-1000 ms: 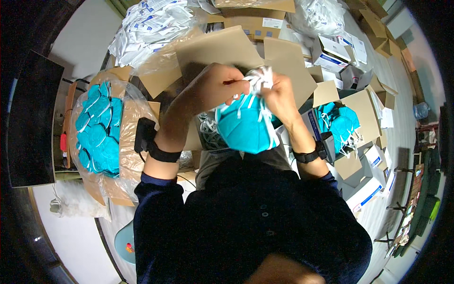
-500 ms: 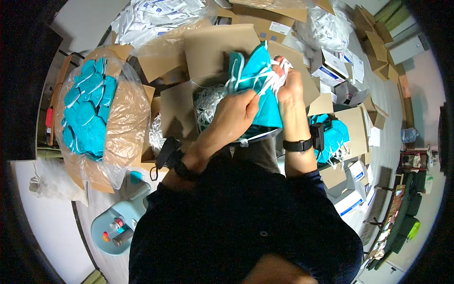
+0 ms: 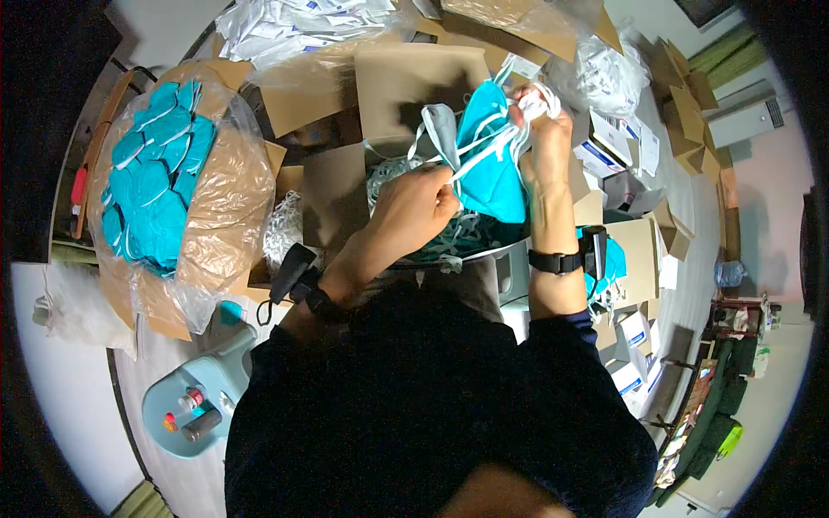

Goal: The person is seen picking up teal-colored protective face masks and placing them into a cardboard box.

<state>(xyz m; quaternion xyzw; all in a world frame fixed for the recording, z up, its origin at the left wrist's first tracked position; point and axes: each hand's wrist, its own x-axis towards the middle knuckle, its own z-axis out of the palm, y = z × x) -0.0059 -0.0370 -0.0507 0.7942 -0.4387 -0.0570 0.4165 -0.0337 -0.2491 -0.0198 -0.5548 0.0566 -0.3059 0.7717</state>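
My right hand (image 3: 549, 138) is closed around a bunch of white elastic straps, from which teal face masks (image 3: 494, 183) hang. Lower and to the left, my left hand (image 3: 409, 205) pinches a white strap (image 3: 482, 154) stretched between the two hands. One mask is turned so that its pale inner side (image 3: 442, 131) shows. Below the hands stands an open cardboard box (image 3: 333, 197), with tangled white straps (image 3: 385, 176) and some teal material inside. How many masks are in the bunch cannot be told.
At left, teal masks (image 3: 155, 203) lie heaped on a plastic-lined carton (image 3: 226, 190). White packets (image 3: 298, 30) fill a bag at the back. More masks (image 3: 611, 263) and small white boxes (image 3: 629, 375) are at right. A pale blue stool (image 3: 194, 380) holds bottles at lower left.
My hands and the masks have shifted up and right in the picture. A strap is now drawn out between the hands, and one mask has swung to show its pale side.
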